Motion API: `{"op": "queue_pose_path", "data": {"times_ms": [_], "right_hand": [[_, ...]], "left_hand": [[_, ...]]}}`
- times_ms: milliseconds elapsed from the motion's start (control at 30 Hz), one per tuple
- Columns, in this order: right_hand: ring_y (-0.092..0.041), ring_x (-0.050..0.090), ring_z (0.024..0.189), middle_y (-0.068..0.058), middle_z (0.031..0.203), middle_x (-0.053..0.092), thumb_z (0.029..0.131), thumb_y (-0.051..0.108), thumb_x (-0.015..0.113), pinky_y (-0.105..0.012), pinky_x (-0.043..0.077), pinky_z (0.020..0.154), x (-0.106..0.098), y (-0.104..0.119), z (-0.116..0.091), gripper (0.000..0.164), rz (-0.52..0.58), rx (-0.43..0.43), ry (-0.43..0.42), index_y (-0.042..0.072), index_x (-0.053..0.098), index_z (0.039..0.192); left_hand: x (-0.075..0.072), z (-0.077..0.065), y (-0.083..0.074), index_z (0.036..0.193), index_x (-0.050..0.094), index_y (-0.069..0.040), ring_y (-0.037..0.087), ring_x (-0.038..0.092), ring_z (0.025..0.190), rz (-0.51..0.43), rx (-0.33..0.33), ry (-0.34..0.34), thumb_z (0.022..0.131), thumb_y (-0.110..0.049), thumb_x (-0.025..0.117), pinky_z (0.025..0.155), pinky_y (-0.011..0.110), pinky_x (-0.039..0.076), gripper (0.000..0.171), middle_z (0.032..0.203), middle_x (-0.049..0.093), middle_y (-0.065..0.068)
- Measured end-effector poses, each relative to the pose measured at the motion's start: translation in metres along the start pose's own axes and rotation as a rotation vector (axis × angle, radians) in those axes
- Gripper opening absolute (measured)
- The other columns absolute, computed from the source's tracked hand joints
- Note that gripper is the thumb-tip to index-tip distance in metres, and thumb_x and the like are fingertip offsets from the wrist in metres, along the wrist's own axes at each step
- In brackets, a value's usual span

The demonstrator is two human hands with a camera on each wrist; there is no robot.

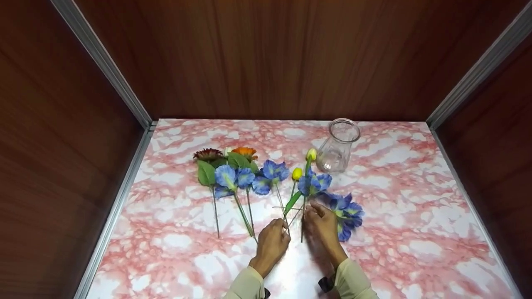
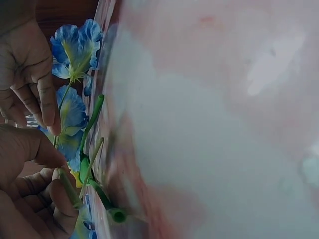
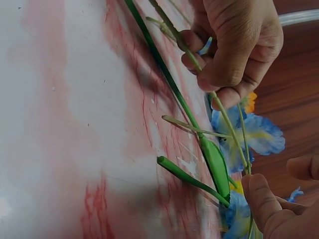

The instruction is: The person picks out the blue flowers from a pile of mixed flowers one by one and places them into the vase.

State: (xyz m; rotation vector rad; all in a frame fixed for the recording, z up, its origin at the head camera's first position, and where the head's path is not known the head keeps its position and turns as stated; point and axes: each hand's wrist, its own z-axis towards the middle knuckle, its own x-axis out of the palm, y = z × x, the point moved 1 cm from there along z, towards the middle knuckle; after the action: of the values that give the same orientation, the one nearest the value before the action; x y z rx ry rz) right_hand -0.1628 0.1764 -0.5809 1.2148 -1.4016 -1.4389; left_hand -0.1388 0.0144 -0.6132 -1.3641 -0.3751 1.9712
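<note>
In the head view my left hand [image 1: 272, 245] pinches a thin green flower stem [image 2: 69, 188] between thumb and fingers. My right hand [image 1: 322, 222] is beside it, fingers fairly straight in the left wrist view. In the right wrist view its fingertips are right at the thin stems [image 3: 234, 127], with thumb and finger apart. A blue flower [image 1: 349, 211] lies right of the right hand, and another blue flower [image 1: 314, 183] lies just beyond it. Two yellow tulips [image 1: 296, 173] are ahead of the hands, one with a green leaf [image 1: 293, 202]. Several stems cross between the hands.
A clear glass vase [image 1: 334, 160] stands at the back right. More blue flowers [image 1: 226, 176], a dark red flower [image 1: 208, 154] and an orange flower [image 1: 244, 152] lie left on the pink-and-white marbled table [image 1: 174, 241]. Brown wood-look panels [image 1: 270, 58] enclose the back and sides.
</note>
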Motion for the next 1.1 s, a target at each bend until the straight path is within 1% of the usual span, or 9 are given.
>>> {"op": "queue_pose_path", "data": {"times_ms": [100, 167, 400, 500, 700, 800, 900, 967, 1100], "right_hand": [[-0.008, 0.063, 0.087, -0.032, 0.108, 0.063, 0.089, -0.005, 0.057, -0.016, 0.050, 0.070, -0.001, 0.001, 0.000, 0.034, -0.012, -0.044, 0.005, -0.021, 0.055, 0.118], [-0.009, 0.064, 0.087, -0.032, 0.109, 0.063, 0.089, -0.005, 0.057, -0.017, 0.050, 0.070, -0.001, 0.002, 0.001, 0.033, -0.004, -0.056, 0.011, -0.021, 0.054, 0.118], [-0.014, 0.065, 0.090, -0.031, 0.108, 0.064, 0.090, -0.004, 0.057, -0.019, 0.051, 0.075, -0.002, 0.008, 0.000, 0.032, 0.032, -0.060, -0.002, -0.019, 0.056, 0.118], [-0.018, 0.066, 0.093, -0.033, 0.109, 0.063, 0.090, -0.005, 0.056, -0.019, 0.052, 0.077, -0.001, 0.010, 0.000, 0.032, 0.080, -0.066, -0.005, -0.020, 0.055, 0.118], [-0.012, 0.068, 0.084, -0.037, 0.106, 0.061, 0.090, -0.009, 0.055, -0.025, 0.054, 0.078, -0.001, 0.016, 0.001, 0.033, 0.226, -0.038, -0.023, -0.024, 0.050, 0.119], [-0.010, 0.067, 0.083, -0.035, 0.107, 0.062, 0.089, -0.008, 0.056, -0.024, 0.054, 0.078, -0.003, 0.019, 0.004, 0.033, 0.192, -0.038, -0.049, -0.022, 0.052, 0.119], [-0.012, 0.067, 0.088, -0.031, 0.114, 0.062, 0.089, -0.005, 0.060, -0.020, 0.053, 0.077, -0.006, 0.024, 0.008, 0.031, 0.107, -0.054, -0.086, -0.018, 0.058, 0.117], [-0.018, 0.066, 0.095, -0.026, 0.120, 0.061, 0.089, -0.002, 0.062, -0.017, 0.051, 0.076, -0.008, 0.028, 0.011, 0.030, 0.048, -0.069, -0.103, -0.014, 0.061, 0.116], [-0.033, 0.059, 0.112, -0.024, 0.128, 0.057, 0.089, 0.003, 0.065, -0.013, 0.049, 0.077, -0.011, 0.033, 0.019, 0.029, -0.001, -0.101, -0.111, -0.012, 0.064, 0.114]], "left_hand": [[-0.002, 0.001, -0.001, 0.084, 0.061, -0.013, 0.011, 0.054, 0.060, 0.004, -0.027, 0.013, 0.069, -0.003, 0.064, 0.057, 0.027, 0.046, 0.018, 0.068, 0.050, -0.008], [-0.003, 0.002, -0.002, 0.084, 0.061, -0.013, 0.011, 0.054, 0.060, 0.012, -0.038, 0.011, 0.070, -0.003, 0.064, 0.058, 0.027, 0.046, 0.018, 0.068, 0.050, -0.008], [-0.004, 0.004, -0.003, 0.084, 0.060, -0.012, 0.012, 0.053, 0.060, 0.028, -0.012, -0.028, 0.070, -0.003, 0.064, 0.057, 0.028, 0.046, 0.017, 0.067, 0.048, -0.007], [-0.005, 0.004, -0.004, 0.084, 0.060, -0.012, 0.014, 0.055, 0.062, 0.026, -0.001, -0.037, 0.070, -0.003, 0.063, 0.058, 0.029, 0.047, 0.018, 0.070, 0.052, -0.005], [-0.005, 0.004, -0.004, 0.085, 0.059, -0.012, 0.015, 0.054, 0.063, 0.037, 0.051, -0.079, 0.069, -0.002, 0.062, 0.057, 0.029, 0.047, 0.019, 0.073, 0.054, -0.003], [-0.006, 0.004, -0.005, 0.085, 0.058, -0.011, 0.015, 0.053, 0.063, 0.046, 0.079, -0.105, 0.068, -0.001, 0.061, 0.056, 0.028, 0.046, 0.019, 0.074, 0.055, -0.002], [-0.007, 0.004, -0.007, 0.085, 0.058, -0.010, 0.015, 0.051, 0.063, 0.048, 0.098, -0.127, 0.068, 0.000, 0.062, 0.054, 0.027, 0.044, 0.020, 0.073, 0.053, -0.002], [-0.007, 0.005, -0.007, 0.085, 0.058, -0.009, 0.015, 0.051, 0.063, 0.043, 0.105, -0.137, 0.067, 0.001, 0.063, 0.054, 0.027, 0.044, 0.021, 0.073, 0.053, -0.002], [-0.008, 0.006, -0.010, 0.086, 0.059, -0.010, 0.014, 0.051, 0.064, 0.037, 0.103, -0.137, 0.067, 0.002, 0.063, 0.055, 0.026, 0.044, 0.022, 0.076, 0.054, -0.001]]}}
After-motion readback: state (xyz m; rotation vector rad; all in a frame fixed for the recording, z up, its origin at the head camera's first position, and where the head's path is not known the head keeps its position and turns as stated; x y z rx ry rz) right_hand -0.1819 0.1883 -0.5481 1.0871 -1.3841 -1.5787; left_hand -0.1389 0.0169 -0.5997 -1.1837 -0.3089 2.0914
